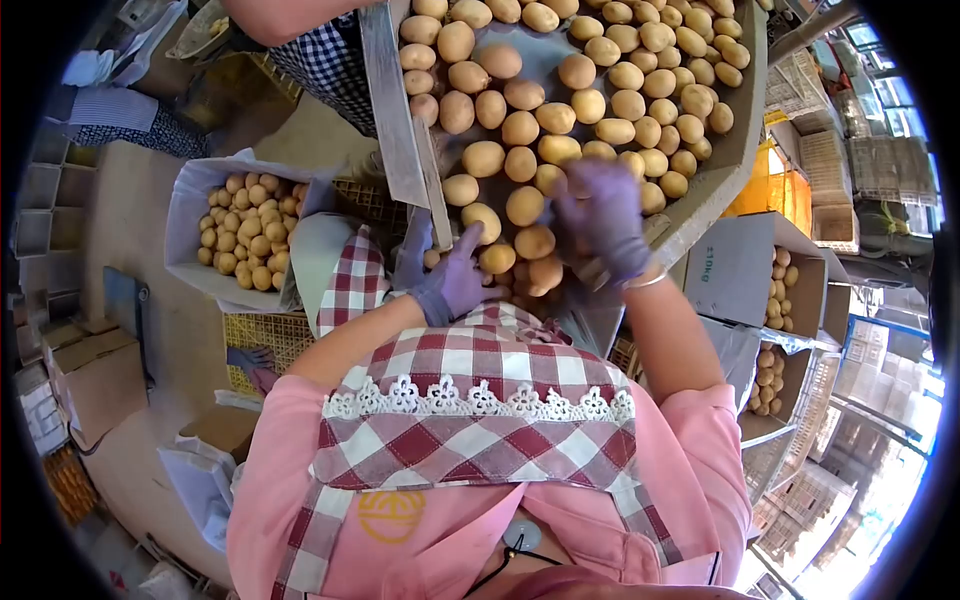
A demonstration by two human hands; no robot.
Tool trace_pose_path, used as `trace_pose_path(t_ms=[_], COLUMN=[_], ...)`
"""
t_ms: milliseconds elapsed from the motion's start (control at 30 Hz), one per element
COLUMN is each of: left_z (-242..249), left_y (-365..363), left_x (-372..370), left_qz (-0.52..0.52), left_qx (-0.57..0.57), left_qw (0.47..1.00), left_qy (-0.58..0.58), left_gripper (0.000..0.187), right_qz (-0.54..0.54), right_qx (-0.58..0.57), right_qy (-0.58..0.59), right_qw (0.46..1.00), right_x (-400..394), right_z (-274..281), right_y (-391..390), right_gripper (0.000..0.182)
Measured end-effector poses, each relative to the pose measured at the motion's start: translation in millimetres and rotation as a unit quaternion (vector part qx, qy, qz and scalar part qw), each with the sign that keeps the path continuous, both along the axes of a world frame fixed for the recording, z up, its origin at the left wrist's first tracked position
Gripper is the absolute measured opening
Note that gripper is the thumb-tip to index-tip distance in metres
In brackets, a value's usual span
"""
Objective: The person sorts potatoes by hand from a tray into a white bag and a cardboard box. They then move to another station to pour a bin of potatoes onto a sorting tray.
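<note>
Many potatoes (523,128) lie on a wide sorting table (545,50) in front of me. Purple gloves cover both hands. At the near left of the potatoes is my left hand (462,278), its index finger stretched out against one potato (481,222); the fingers that show are apart and hold nothing. My right hand (604,218) is over the near right side of the potatoes, smeared by motion. Whether it grips a potato cannot be seen. Between the hands, several potatoes are bunched at the table's near end, partly hidden below.
A lined box of potatoes (247,232) stands at the left. Cardboard boxes (728,268) holding potatoes stand at the right. Wooden side boards (398,110) edge the table. Another person's arm (290,15) is at the upper left. Yellow crates (270,340) sit low on the left.
</note>
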State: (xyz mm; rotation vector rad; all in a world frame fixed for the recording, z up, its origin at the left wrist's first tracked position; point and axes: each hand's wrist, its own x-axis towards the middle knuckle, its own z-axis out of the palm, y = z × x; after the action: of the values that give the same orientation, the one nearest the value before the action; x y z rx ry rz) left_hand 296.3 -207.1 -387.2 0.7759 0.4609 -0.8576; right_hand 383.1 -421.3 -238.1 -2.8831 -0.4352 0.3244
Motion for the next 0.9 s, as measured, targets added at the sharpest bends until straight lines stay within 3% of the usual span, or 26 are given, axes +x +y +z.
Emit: trace_pose_path(t_ms=[33,100,167,233,300,333,367,433,500,533,567,633,667,700,767,800,900], left_z=[-36,29,50,55,63,61,57,43,24,12,17,31,35,38,63,55,61], left_y=[5,-4,-6,-6,-6,-6,-5,-4,-3,-1,-4,-11,-6,-2,-4,-3,-6], left_x=[-4,3,0,0,0,1,2,8,-1,-1,-1,0,-1,-1,2,4,3], left_qz=[-0.040,0.031,0.068,0.079,0.079,0.069,0.059,0.046,0.036,0.104,0.092,0.071,0.012,-0.032,0.074,0.066,0.097], left_qx=[0.046,0.013,-0.052,-0.105,-0.119,-0.125,-0.132,-0.153,-0.171,-0.241,-0.171,-0.030,-0.039,-0.045,-0.123,-0.142,-0.151], left_qw=[0.995,0.998,0.995,0.989,0.988,0.988,0.989,0.987,0.985,0.950,0.970,0.992,0.999,0.993,0.986,0.983,0.973], left_qy=[-0.082,0.056,0.049,0.062,0.064,0.049,0.035,0.005,-0.012,0.168,0.146,0.097,-0.005,-0.109,0.083,0.097,0.146], left_gripper=[0.073,0.076,0.082,0.080,0.075,0.071,0.067,0.059,0.051,0.053,0.053,0.052,0.061,0.070,0.083,0.098,0.102], right_qz=[-0.093,-0.205,-0.246,-0.136,0.016,0.102,0.123,0.161,0.014,-0.017,-0.049,-0.098,-0.096,-0.077,0.012,0.048,-0.027], right_qx=[0.110,-0.133,-0.144,-0.095,0.071,0.018,0.050,0.142,0.199,0.160,0.053,0.014,-0.070,-0.033,0.022,-0.076,-0.028], right_qy=[-0.115,-0.184,-0.158,-0.229,-0.047,-0.218,-0.264,-0.189,0.002,-0.178,-0.199,-0.149,-0.083,-0.096,-0.039,0.005,-0.050], right_qw=[0.983,0.952,0.945,0.959,0.996,0.970,0.955,0.958,0.980,0.971,0.977,0.984,0.989,0.992,0.999,0.996,0.998], right_x=[5,15,21,16,3,-33,-49,-53,-45,-43,-39,-31,-33,-38,-57,-64,-55], right_z=[-17,-27,-40,-44,-50,-41,-55,-50,-39,-48,-48,-72,-60,-69,-45,-26,-23], right_y=[-29,-42,-13,29,71,85,89,46,21,18,15,18,33,35,29,23,13], right_gripper=[0.043,0.062,0.076,0.072,0.056,0.051,0.045,0.043,0.044,0.046,0.059,0.070,0.074,0.072,0.066,0.059,0.059])
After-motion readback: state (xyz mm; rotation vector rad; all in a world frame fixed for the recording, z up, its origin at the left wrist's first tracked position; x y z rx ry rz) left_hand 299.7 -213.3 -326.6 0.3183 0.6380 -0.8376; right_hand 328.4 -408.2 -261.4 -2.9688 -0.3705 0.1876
